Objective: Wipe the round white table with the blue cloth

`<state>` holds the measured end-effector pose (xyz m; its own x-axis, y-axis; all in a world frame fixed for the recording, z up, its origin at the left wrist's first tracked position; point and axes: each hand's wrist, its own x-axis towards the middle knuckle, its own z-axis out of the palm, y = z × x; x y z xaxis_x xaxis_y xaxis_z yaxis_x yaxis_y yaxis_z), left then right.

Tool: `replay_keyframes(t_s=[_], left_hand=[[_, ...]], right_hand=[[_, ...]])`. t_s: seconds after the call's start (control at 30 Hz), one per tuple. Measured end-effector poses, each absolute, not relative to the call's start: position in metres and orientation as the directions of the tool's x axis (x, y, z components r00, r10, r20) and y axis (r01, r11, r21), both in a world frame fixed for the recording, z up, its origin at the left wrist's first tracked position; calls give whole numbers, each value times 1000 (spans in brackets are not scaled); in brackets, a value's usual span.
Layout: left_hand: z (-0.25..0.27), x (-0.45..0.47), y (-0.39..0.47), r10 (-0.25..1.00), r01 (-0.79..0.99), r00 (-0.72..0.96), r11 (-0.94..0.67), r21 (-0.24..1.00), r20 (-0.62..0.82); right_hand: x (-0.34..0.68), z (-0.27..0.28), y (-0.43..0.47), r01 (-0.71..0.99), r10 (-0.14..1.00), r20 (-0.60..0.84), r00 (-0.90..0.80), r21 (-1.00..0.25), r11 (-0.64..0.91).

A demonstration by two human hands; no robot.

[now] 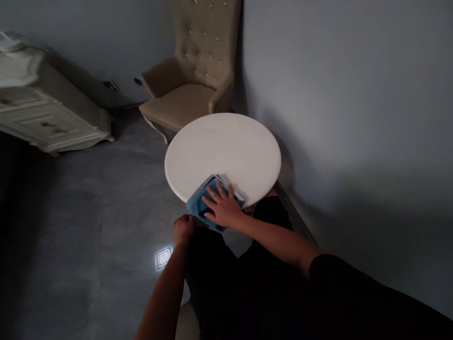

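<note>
My right hand lies with its fingers spread over a folded blue cloth, pressing it on the near edge of a round white table. Part of the cloth hangs over the rim toward my lap, and a paler fold shows beyond my fingertips. My left hand is curled closed by my left knee, just below the cloth's left corner. No object shows in that hand, and its palm side is hidden.
A beige tufted armchair stands behind the table. To the left is a cream cabinet with a white item on top. A grey wall runs close along the right. A lit square patch shows on the grey floor.
</note>
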<state>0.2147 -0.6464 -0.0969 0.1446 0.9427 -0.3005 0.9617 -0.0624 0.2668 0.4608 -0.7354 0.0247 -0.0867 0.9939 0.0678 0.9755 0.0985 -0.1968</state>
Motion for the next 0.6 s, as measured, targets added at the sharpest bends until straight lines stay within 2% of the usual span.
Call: replay_keyframes(t_s=[0.1,0.17,0.3,0.43,0.5,0.6], left_hand=[[-102,212,-649,944,956,137,-47,289,-299],[-103,211,-649,947,957,139,-54,284,-288],[-102,210,-645,946,961,149,-70,267,-287],[-94,211,-641,937,964,155,-74,255,-314],[-90,212,-641,932,967,151,-70,246,-330],[-87,214,-642,932,970,140,-62,234,-334]], right_hand=[[458,20,-743,973,985,98,-140,-171,155],[488,20,-749,981,991,85,-100,-160,113],[596,22,-754,970,984,24,176,-173,-169],[696,21,-751,842,857,-16,515,-180,-509],[720,14,-751,784,800,-30,599,-178,-594],[722,-10,-756,778,797,5,605,-217,-589]])
